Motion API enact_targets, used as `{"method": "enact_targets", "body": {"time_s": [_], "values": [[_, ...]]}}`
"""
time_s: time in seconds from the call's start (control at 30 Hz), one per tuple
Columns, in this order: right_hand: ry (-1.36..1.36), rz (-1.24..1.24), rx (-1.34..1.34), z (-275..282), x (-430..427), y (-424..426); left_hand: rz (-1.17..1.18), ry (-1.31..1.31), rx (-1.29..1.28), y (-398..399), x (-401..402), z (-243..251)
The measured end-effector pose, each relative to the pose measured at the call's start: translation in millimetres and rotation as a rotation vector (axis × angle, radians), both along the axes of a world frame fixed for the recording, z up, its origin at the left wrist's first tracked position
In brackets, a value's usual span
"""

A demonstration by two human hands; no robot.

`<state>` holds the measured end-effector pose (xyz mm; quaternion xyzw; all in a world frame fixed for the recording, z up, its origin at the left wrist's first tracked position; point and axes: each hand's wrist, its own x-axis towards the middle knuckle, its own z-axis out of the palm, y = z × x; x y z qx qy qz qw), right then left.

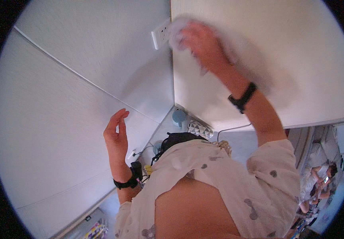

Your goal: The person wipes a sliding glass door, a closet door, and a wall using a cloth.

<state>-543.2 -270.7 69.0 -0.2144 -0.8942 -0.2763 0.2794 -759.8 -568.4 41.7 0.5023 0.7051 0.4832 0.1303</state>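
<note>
My right hand (203, 44) is raised against a pale, smooth panel (294, 50), close to the corner. Blurred by motion, it presses a whitish cloth (178, 33) to the surface. Just left of the cloth, a white wall socket (160, 35) sits on the adjoining grey-white wall (79, 35). My left hand (117, 124) is held up in front of that wall, fingers slightly bent and thumb apart, with nothing in it. Whether its fingertips touch the wall I cannot tell. Each wrist wears a black band.
A thin white cable strip (79, 74) slants across the left wall. Low in the corner are a blue lidded container (179, 116), a triangle-patterned item (200, 129) and a dark cable (234, 128). At right, a person (318, 182) sits holding a phone.
</note>
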Motion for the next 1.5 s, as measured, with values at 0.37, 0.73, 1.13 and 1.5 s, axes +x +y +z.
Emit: {"method": "enact_targets", "body": {"time_s": [0.37,0.73,1.13,1.5], "values": [[-0.638,-0.084,-0.645,-236.8,68.1,-28.7,0.184,0.025,-0.108,-40.0,-11.1,11.7],[0.020,-0.315,0.241,183.3,183.9,-86.6,-0.009,0.005,0.100,-23.3,-29.0,-5.5],[0.001,-0.019,-0.962,-166.7,131.0,-100.1,-0.029,-0.128,0.070,-17.0,-51.1,-4.1],[0.329,-0.200,-0.294,58.8,251.9,-130.3,-0.013,-0.157,0.061,-17.8,-63.5,-13.1]]}}
